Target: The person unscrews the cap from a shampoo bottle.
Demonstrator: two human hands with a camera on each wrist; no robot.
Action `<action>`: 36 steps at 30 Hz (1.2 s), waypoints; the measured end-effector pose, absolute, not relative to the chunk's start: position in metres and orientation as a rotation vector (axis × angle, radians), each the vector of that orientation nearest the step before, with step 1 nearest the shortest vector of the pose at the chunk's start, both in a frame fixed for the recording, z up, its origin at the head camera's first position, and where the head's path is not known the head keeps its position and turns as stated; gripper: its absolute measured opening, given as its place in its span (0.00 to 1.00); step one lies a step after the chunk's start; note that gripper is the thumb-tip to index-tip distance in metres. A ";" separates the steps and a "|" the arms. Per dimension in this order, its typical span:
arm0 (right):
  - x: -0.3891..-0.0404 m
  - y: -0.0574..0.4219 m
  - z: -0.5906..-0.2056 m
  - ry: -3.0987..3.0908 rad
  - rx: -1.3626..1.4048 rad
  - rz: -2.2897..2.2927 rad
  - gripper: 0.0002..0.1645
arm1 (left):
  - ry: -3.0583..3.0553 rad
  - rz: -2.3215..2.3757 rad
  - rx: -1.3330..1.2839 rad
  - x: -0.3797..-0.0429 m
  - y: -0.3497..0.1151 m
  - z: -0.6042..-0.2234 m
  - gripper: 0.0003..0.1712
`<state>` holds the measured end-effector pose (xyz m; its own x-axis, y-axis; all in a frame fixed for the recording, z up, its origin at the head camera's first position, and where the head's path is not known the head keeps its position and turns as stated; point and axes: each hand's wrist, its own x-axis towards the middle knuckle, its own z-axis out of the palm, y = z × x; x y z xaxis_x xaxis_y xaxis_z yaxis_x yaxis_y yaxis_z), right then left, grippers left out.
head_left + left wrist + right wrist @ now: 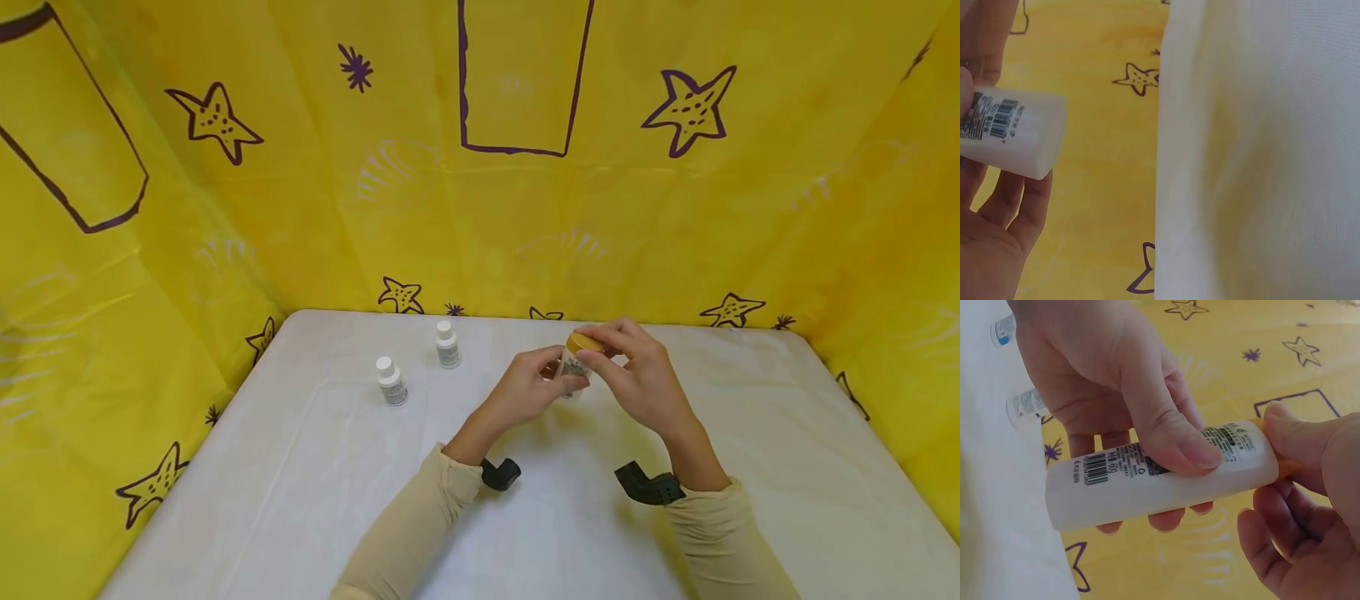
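A white bottle point(573, 367) with printed text and a barcode is held above the table by both hands. My left hand point(525, 387) grips its body, the thumb across the label and the other fingers behind it. On the bottle's orange-yellow cap point(583, 342), the thumb and fingers of my right hand point(637, 379) pinch. In the right wrist view the bottle point(1122, 500) lies sideways, its cap end toward the right hand. The bottle's base end point(1041, 134) shows in the left wrist view.
Two small white-capped bottles, one nearer point(392, 383) and one farther back point(447, 346), stand upright left of the hands. A white cloth covers the table point(315, 467). Yellow curtains point(420, 208) with drawn starfish surround its back and sides. Black mounts point(648, 486) sit at both wrists.
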<state>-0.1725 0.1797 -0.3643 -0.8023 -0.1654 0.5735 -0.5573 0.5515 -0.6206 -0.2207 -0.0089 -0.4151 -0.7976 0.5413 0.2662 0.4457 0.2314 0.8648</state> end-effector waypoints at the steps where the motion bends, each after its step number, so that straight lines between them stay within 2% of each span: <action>1: -0.172 0.180 -0.365 -2.337 0.595 1.171 0.18 | 2.384 1.625 0.956 -0.220 -0.010 -0.415 0.15; 9: -0.171 0.185 -0.365 -2.344 0.746 1.259 0.18 | 2.332 1.553 0.977 -0.219 -0.018 -0.413 0.10; 16: -0.168 0.202 -0.359 -2.435 0.945 1.363 0.19 | 2.196 1.547 1.018 -0.216 -0.015 -0.411 0.15; 20: -0.168 0.202 -0.358 -2.483 0.844 1.339 0.20 | 2.268 1.617 1.021 -0.215 -0.012 -0.411 0.12; 25: -0.166 0.193 -0.358 -2.446 0.592 1.260 0.20 | 2.395 1.739 1.053 -0.213 -0.010 -0.411 0.10; 30: -0.163 0.184 -0.356 -2.380 0.460 1.237 0.19 | 2.566 1.797 1.136 -0.211 -0.008 -0.410 0.12; 36: -0.157 0.174 -0.354 -2.341 0.401 1.231 0.24 | 2.894 1.690 1.347 -0.207 -0.004 -0.408 0.15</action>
<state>-0.1568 0.1743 -0.3543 -0.8504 -0.0415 0.5245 -0.4556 0.5567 -0.6946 -0.2067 -0.0037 -0.4084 -0.6286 0.3533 0.6929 0.7771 0.3228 0.5403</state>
